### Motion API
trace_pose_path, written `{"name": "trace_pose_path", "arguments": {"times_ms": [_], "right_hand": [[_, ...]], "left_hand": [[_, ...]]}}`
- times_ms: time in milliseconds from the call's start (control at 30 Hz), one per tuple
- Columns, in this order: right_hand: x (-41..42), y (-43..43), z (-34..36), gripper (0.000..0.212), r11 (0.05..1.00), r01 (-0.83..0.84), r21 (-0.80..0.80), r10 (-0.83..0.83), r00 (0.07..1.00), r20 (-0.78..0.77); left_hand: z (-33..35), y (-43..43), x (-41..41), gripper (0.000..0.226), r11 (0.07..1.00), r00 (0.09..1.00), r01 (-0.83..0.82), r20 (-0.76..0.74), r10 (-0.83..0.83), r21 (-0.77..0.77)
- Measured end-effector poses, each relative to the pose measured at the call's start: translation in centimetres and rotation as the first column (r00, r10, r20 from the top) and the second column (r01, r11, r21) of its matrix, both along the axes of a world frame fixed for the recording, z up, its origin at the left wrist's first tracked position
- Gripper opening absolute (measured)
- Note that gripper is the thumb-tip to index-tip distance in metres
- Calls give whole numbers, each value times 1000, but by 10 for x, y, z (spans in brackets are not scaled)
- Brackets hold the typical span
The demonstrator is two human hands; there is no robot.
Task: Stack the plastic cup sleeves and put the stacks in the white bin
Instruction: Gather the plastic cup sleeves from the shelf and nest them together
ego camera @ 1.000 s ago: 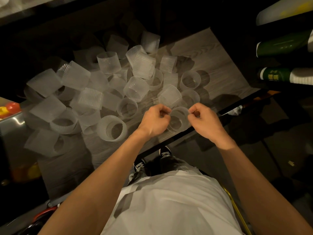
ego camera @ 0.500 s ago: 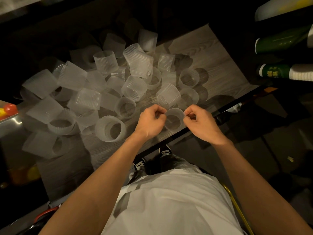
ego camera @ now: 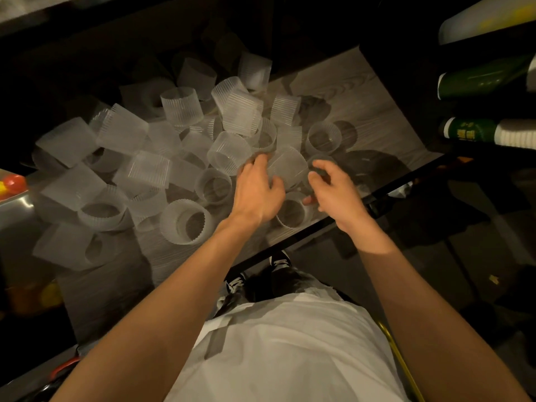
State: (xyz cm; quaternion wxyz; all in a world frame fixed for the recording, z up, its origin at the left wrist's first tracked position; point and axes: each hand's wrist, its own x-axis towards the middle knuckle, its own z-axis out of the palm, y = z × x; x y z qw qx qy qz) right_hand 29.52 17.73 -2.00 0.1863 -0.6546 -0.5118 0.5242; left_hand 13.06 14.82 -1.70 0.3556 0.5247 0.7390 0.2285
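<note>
Several translucent ribbed plastic cup sleeves (ego camera: 185, 110) lie scattered and piled over the wood-grain table (ego camera: 362, 91). My left hand (ego camera: 258, 190) reaches over the pile with fingers spread, its fingertips on a sleeve lying on its side (ego camera: 290, 166). My right hand (ego camera: 333, 187) has its fingers curled onto the near rim of another sleeve (ego camera: 322, 159). One upright sleeve (ego camera: 291, 213) stands on the table between my wrists, near the front edge, with my right thumb at its rim. No white bin is in view.
A large upright sleeve (ego camera: 185, 221) stands left of my left wrist. A metal tray (ego camera: 14, 204) with red and yellow items sits at the far left. Bottles (ego camera: 481, 79) lie on dark shelving to the right. The table's black front edge (ego camera: 406, 181) runs diagonally below my hands.
Both hands held one sleeve between them at the table's edge. That sleeve now stands on the table, and both hands have moved forward onto sleeves in the pile.
</note>
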Motion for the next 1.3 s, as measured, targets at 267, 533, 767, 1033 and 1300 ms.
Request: {"name": "trace_pose_path", "arguments": {"times_ms": [267,533,767,1033,1300], "right_hand": [[-6,11,10,11,996,14,83,-7,996,-83],[-1,12,-7,12,920,-233,315,167,961,223],[-1,6,-14,24,824,-443,352,286,863,417],[-7,12,-7,38,771,-586,249,361,725,586],[-14,14,-4,57,859,-487,158,370,804,466]], "left_hand": [[4,6,-5,57,999,1000,-21,12,21,38],[-5,9,-6,57,1000,998,-20,62,19,14],[-13,9,-7,63,994,996,38,81,-29,-106],[-13,12,-9,39,981,997,10,71,4,-193],[-11,15,-11,34,965,985,-26,160,70,-262]]}}
